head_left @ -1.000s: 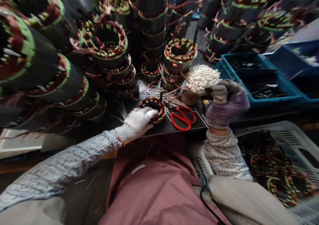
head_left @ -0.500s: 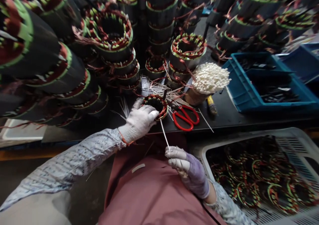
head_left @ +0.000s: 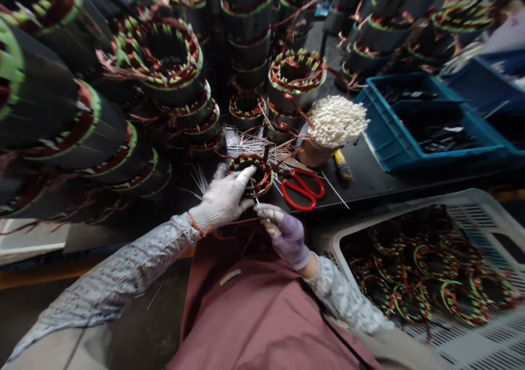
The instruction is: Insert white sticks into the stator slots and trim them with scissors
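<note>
A small motor stator [head_left: 267,182] with red-brown windings and green insulation lies near the table's front edge. My left hand [head_left: 225,198], in a white knit glove, rests on its near left side. The forefinger reaches over the ring's opening and the thumb lies by the near rim. Just in front of the stator is my right hand [head_left: 283,230], in a white and purple glove. Its fingers are pinched on a thin white stick [head_left: 257,200], mostly hidden, whose visible end meets the stator's near rim. Red-handled scissors [head_left: 302,188] lie right of the stator.
Loose white strips [head_left: 270,152] lie behind the stator, beside a bundle of white sticks [head_left: 337,121] and a yellow-handled tool [head_left: 342,165]. Stacked stators [head_left: 164,80] rise left and behind. A blue bin [head_left: 443,162] stands right; a white crate [head_left: 476,198] below holds several stators.
My right hand has moved up and left to the stator, and far less of the stick shows. My left forefinger now stretches over the ring's opening. The whole view has shifted slightly.
</note>
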Demonstrator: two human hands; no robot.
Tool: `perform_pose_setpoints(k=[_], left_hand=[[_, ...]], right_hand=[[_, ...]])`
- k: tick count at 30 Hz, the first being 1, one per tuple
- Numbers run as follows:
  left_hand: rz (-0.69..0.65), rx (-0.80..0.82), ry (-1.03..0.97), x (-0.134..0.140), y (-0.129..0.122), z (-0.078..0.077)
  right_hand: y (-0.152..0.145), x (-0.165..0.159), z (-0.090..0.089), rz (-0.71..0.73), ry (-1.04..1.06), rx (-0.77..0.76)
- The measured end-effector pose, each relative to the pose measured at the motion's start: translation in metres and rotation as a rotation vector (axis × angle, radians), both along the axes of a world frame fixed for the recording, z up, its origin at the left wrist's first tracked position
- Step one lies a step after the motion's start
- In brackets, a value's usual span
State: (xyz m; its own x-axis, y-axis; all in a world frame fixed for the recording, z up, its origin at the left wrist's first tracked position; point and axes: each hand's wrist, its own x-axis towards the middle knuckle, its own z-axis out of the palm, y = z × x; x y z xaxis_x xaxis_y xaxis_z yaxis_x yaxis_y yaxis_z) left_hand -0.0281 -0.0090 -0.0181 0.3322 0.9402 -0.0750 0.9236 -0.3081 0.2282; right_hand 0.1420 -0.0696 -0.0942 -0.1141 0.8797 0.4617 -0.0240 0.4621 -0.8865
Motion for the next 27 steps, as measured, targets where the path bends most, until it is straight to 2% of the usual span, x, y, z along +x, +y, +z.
perform_pose_setpoints(k=[4,7,9,13,17,23,27], left_hand=[[0.162,0.057,-0.372,-0.003,-0.011,-0.015],[0.118,0.205,-0.551,-0.002,-0.015,-0.025],[0.054,0.287,-0.578,0.000,-0.015,-0.027],[0.001,0.329,-0.611,0.000,-0.012,-0.028],[-0.023,0.352,-0.623,-0.001,-0.010,-0.030],[-0.071,0.372,-0.646,-0.003,-0.009,-0.031],[-0.100,0.406,-0.638,-0.004,-0.008,-0.033]], right_hand=[[0.014,-0.011,-0.001,-0.080,-0.011,-0.077],[0.014,-0.005,0.008,-0.122,-0.021,-0.080],[0.016,-0.002,0.018,-0.129,-0.085,-0.047],[0.033,-0.005,0.030,-0.083,-0.245,-0.025],[0.046,-0.011,0.030,-0.080,-0.369,-0.050],[0.044,-0.008,0.037,-0.065,-0.430,-0.068],[0.054,-0.008,0.033,-0.065,-0.592,-0.132]])
